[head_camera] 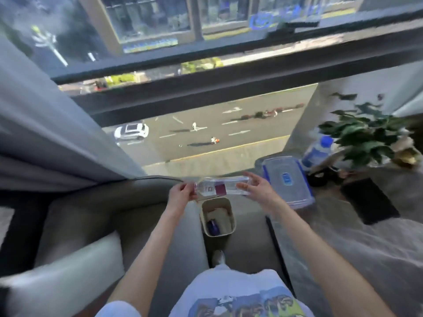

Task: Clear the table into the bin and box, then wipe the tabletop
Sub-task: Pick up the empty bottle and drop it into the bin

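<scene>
A clear plastic bottle [220, 185] with a purple and white label lies sideways in the air between both hands, above the beige bin [218, 219]. My left hand [182, 193] pinches its cap end. My right hand [257, 187] grips its base end, fingers curled round it. The bin stands on the floor between a sofa and the table, with a dark purple item and pale paper inside. A clear lidded box [287, 180] with blue clips sits on the grey table [354, 234] to the right of my right hand.
A blue-capped bottle [317, 151] and a leafy potted plant [368, 138] stand at the table's far end. A black mat [368, 201] lies on the table. A grey sofa [96, 216] is at left, a curtain [45, 133] behind it, a large window ahead.
</scene>
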`<state>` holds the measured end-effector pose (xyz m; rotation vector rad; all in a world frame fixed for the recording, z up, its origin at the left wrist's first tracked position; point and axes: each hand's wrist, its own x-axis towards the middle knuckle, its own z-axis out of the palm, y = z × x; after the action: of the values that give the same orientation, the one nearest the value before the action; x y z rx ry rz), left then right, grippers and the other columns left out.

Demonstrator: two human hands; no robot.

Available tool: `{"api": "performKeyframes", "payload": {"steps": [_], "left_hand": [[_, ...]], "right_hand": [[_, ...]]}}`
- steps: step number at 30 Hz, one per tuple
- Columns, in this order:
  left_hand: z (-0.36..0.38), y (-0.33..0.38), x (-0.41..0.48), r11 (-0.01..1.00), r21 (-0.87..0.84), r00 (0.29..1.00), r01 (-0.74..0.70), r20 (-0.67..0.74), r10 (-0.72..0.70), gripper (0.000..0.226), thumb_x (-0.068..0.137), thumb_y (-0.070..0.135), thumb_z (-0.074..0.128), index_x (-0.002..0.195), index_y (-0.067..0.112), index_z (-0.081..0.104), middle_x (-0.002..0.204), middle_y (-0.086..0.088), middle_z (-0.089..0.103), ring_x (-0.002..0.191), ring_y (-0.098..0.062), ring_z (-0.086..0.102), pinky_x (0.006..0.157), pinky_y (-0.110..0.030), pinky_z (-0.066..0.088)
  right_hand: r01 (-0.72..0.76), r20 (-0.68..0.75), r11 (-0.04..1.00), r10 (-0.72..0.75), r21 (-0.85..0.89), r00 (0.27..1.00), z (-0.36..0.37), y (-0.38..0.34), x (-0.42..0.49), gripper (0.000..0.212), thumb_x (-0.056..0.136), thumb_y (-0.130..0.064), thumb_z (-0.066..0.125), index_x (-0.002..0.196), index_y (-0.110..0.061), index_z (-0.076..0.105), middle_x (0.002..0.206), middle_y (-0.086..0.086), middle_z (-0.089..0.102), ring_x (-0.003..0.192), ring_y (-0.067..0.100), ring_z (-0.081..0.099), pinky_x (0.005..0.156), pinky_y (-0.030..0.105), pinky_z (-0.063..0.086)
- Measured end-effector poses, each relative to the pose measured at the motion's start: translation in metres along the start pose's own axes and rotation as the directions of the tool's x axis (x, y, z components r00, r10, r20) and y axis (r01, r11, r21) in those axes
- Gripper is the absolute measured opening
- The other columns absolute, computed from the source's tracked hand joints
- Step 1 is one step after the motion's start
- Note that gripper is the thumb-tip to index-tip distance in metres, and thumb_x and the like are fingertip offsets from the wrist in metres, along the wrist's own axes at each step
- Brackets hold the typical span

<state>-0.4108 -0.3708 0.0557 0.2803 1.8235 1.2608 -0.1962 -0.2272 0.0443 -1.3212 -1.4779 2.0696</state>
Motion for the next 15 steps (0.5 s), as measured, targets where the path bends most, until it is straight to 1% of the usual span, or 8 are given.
{"api": "performKeyframes", "payload": {"steps": [2,4,7,8,11,13,14,15], "left_hand": [[-0.016,-0.008,0.016,0.997,-0.055,0.997,0.060,-0.048,-0.063,0.021,0.097,0.012,0.052,0.104,-0.003,0.064,0.084,-0.012,0.064,0.073,-0.019,0.061,0.076,-0.034,0.054],[-0.024,-0.024,0.034,0.984,-0.110,0.986,0.138,-0.079,-0.147,0.016,0.098,0.008,0.048,0.101,-0.002,0.061,0.083,-0.011,0.059,0.070,-0.017,0.058,0.070,-0.030,0.056],[-0.024,-0.068,0.072,0.954,-0.168,0.956,0.248,-0.119,-0.270,0.021,0.097,0.003,0.045,0.081,0.008,0.056,0.075,-0.007,0.053,0.067,-0.016,0.053,0.056,-0.021,0.055],[-0.023,-0.088,0.087,0.947,-0.169,0.946,0.273,-0.133,-0.296,0.024,0.097,0.003,0.045,0.076,0.011,0.053,0.074,-0.007,0.052,0.066,-0.015,0.053,0.055,-0.020,0.055],[-0.013,-0.153,0.137,0.941,-0.105,0.933,0.322,-0.133,-0.334,0.018,0.095,0.014,0.052,0.078,0.018,0.053,0.081,-0.007,0.055,0.068,-0.014,0.055,0.073,-0.032,0.055],[-0.004,-0.198,0.168,0.943,0.004,0.938,0.332,-0.108,-0.329,0.006,0.085,0.024,0.058,0.085,0.018,0.057,0.085,-0.002,0.056,0.080,-0.022,0.059,0.088,-0.040,0.054],[0.001,-0.223,0.183,0.938,0.084,0.939,0.336,-0.112,-0.326,0.015,0.083,0.026,0.060,0.093,0.015,0.059,0.086,0.000,0.056,0.086,-0.025,0.058,0.092,-0.039,0.052],[0.005,-0.242,0.197,0.931,0.160,0.943,0.327,-0.122,-0.310,0.021,0.085,0.024,0.060,0.103,0.012,0.060,0.089,0.000,0.055,0.088,-0.023,0.055,0.091,-0.034,0.050]], "right_hand": [[-0.060,0.019,0.998,0.061,-0.026,0.998,0.025,-0.001,0.025,0.081,0.068,-0.033,0.085,0.139,-0.023,0.047,0.141,0.003,0.045,0.124,0.023,0.054,0.093,0.035,0.053],[-0.135,0.006,0.988,0.136,-0.081,0.991,0.043,0.007,0.048,0.074,0.077,-0.021,0.079,0.142,-0.018,0.044,0.143,0.009,0.044,0.122,0.024,0.055,0.092,0.036,0.053],[-0.257,-0.041,0.956,0.254,-0.140,0.966,0.058,0.042,0.081,0.065,0.079,-0.018,0.078,0.137,-0.015,0.050,0.134,0.014,0.051,0.109,0.024,0.063,0.090,0.039,0.055],[-0.300,-0.045,0.942,0.296,-0.149,0.954,0.060,0.060,0.094,0.064,0.079,-0.018,0.078,0.135,-0.014,0.050,0.130,0.013,0.053,0.105,0.024,0.064,0.091,0.041,0.055],[-0.416,-0.076,0.900,0.409,-0.129,0.909,0.057,0.125,0.132,0.061,0.079,-0.023,0.078,0.133,-0.012,0.051,0.122,0.009,0.061,0.098,0.020,0.066,0.080,0.034,0.057],[-0.477,-0.093,0.872,0.468,-0.111,0.879,0.052,0.172,0.159,0.055,0.081,-0.026,0.076,0.129,-0.013,0.054,0.118,0.007,0.064,0.092,0.015,0.068,0.073,0.028,0.056],[-0.514,-0.084,0.852,0.507,-0.105,0.858,0.049,0.200,0.174,0.053,0.082,-0.026,0.075,0.129,-0.012,0.055,0.116,0.006,0.065,0.088,0.012,0.068,0.069,0.025,0.055],[-0.547,-0.068,0.832,0.543,-0.090,0.837,0.046,0.227,0.189,0.052,0.083,-0.026,0.074,0.129,-0.011,0.054,0.115,0.006,0.065,0.085,0.010,0.068,0.066,0.023,0.054]]}}
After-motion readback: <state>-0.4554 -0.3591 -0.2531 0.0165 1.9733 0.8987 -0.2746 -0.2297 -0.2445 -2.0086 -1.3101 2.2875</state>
